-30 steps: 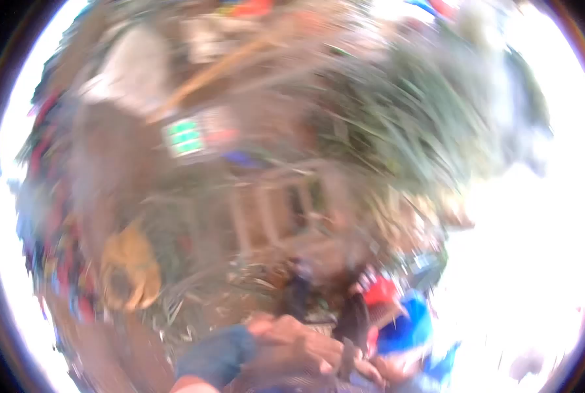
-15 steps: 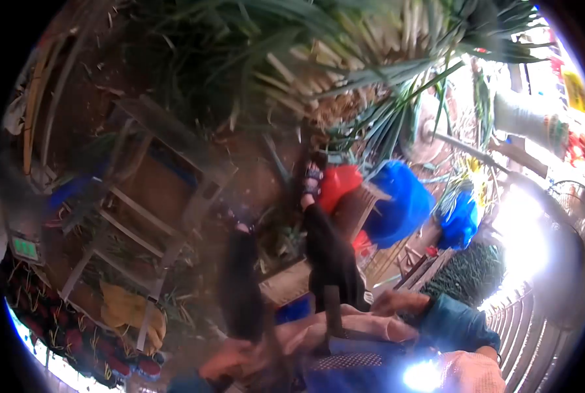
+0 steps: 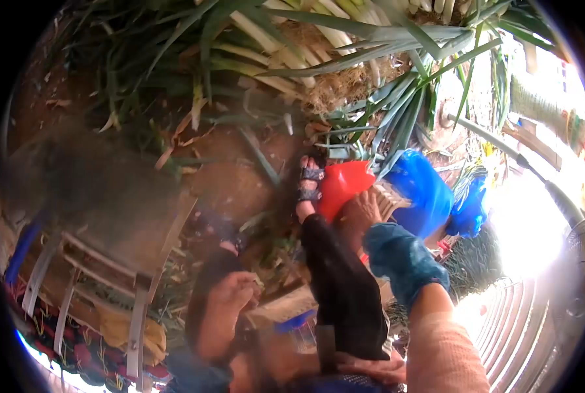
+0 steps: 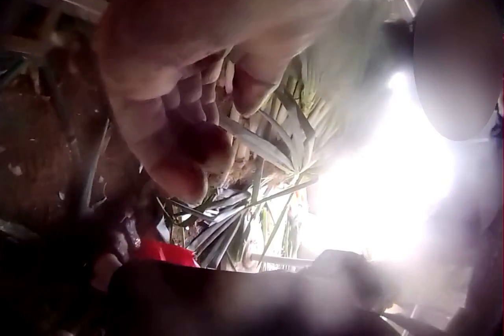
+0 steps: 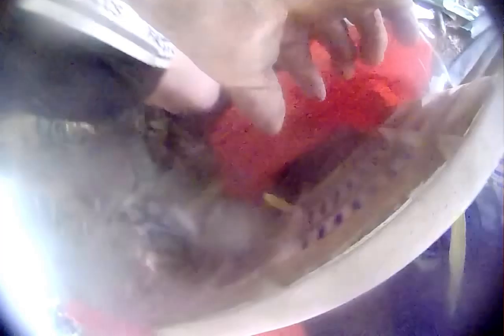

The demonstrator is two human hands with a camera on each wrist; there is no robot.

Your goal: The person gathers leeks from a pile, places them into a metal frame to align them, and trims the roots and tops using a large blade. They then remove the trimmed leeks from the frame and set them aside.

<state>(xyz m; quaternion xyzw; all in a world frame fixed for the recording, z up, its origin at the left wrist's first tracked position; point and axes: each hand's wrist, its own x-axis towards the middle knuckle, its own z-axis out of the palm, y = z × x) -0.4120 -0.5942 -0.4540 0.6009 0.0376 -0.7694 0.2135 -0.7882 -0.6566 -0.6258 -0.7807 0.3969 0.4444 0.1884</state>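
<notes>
My right hand (image 3: 363, 211) reaches over a pale-rimmed basket (image 5: 370, 249), beside a red plastic bag (image 3: 345, 187). In the right wrist view its fingers hang loosely bent over the red plastic, with nothing held between fingers and thumb. My left hand (image 3: 232, 295) is above my lap, left of a black-trousered leg (image 3: 338, 268). Seen from the left wrist, its fingers (image 4: 185, 178) curl loosely and hold nothing visible. Just right of the red bag bulges a blue plastic bag (image 3: 423, 196).
Leeks (image 3: 273, 46) with white stalks and roots lie heaped ahead. A sandalled foot (image 3: 310, 177) stands beside the red bag. Slatted wooden frames (image 3: 102, 262) are at the left, near a yellow cloth-like item (image 3: 132, 334). A fan (image 3: 535, 327) stands at the right, with strong glare near it.
The head view swung round, then steadied. My right hand has gone from near my lap forward to the red bag. My left hand has risen from lower down.
</notes>
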